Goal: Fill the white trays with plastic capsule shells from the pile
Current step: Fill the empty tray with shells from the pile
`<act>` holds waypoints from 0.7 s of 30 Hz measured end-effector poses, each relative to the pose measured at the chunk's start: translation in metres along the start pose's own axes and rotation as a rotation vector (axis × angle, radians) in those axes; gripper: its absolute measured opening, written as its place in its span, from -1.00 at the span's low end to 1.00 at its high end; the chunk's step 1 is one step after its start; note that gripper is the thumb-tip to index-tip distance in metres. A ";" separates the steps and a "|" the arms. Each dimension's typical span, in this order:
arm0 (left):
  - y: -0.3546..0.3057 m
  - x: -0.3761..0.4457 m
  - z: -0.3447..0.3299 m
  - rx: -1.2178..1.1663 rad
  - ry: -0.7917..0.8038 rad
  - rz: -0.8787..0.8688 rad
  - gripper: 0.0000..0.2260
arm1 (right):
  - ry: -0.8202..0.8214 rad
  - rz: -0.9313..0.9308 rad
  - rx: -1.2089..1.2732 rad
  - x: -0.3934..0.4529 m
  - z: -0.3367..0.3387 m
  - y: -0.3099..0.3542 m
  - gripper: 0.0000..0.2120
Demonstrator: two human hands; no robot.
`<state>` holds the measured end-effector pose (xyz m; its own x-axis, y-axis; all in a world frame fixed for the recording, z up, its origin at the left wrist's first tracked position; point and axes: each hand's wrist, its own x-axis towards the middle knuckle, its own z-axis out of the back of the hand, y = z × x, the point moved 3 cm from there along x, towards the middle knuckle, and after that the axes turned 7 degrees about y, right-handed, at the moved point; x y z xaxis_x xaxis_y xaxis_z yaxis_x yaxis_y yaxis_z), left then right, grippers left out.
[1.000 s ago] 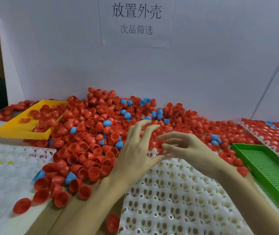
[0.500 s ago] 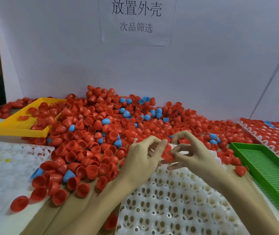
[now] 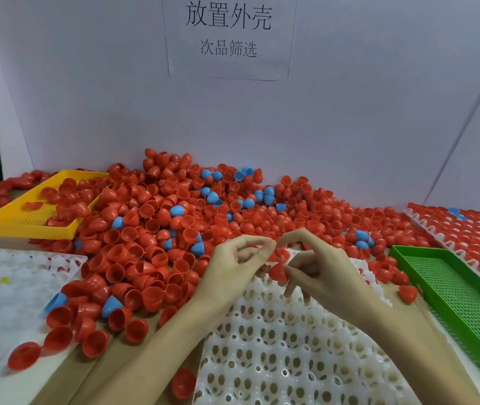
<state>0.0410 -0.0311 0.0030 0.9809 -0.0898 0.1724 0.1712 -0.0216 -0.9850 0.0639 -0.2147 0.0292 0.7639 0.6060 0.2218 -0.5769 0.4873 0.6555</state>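
- Left hand (image 3: 234,266): fingers curled, thumb and forefinger pinched at the far edge of the tray (image 3: 291,355); a red shell seemingly between them, mostly hidden.
- Right hand (image 3: 317,273): grasping a red shell (image 3: 278,271) between thumb and fingers, rounded end down, just above the tray's far row.
- Tray: white, beneath both wrists; visible pockets all unfilled, so filling judged barely begun.
- Pile (image 3: 174,223): red shells with a few blue, spread beyond and left of the left hand, spilling over the tray's far edge.
- Green basket (image 3: 463,305): right of the right hand; one stray shell just beside it.
- Yellow basket (image 3: 37,214): far left, partly buried by the pile.
- Filled tray (image 3: 466,229): far right, beyond the green basket.
- Risks, as judgement: shell seated tilted or open end down if let go before aligned with a pocket; loose shells at the tray edge nudged by the fingers into pockets at random; shells knocked off the bench near the left forearm.
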 end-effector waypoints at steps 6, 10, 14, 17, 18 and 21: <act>0.004 -0.003 -0.006 -0.039 -0.036 -0.029 -0.74 | -0.076 0.103 -0.051 -0.006 -0.003 -0.003 -0.62; 0.007 -0.001 -0.007 -0.023 -0.057 -0.006 -0.69 | -0.124 0.033 -0.003 -0.008 -0.005 -0.013 -0.72; 0.007 -0.001 -0.005 0.154 -0.143 -0.047 -0.75 | -0.235 -0.023 -0.068 -0.008 0.015 -0.016 -0.76; 0.012 -0.003 -0.011 0.552 -0.044 -0.091 -0.83 | -0.203 -0.087 -0.181 -0.002 0.039 -0.020 -0.79; 0.015 -0.004 -0.014 0.633 0.024 -0.088 -0.83 | -0.164 -0.115 -0.215 0.003 0.046 -0.023 -0.81; 0.023 -0.005 -0.019 0.808 0.158 -0.096 -0.83 | -0.096 -0.183 -0.320 0.020 0.056 -0.037 -0.81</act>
<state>0.0385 -0.0498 -0.0201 0.9445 -0.2638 0.1956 0.3259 0.6802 -0.6565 0.1166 -0.2557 0.0503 0.8777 0.4364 0.1980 -0.4777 0.7632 0.4351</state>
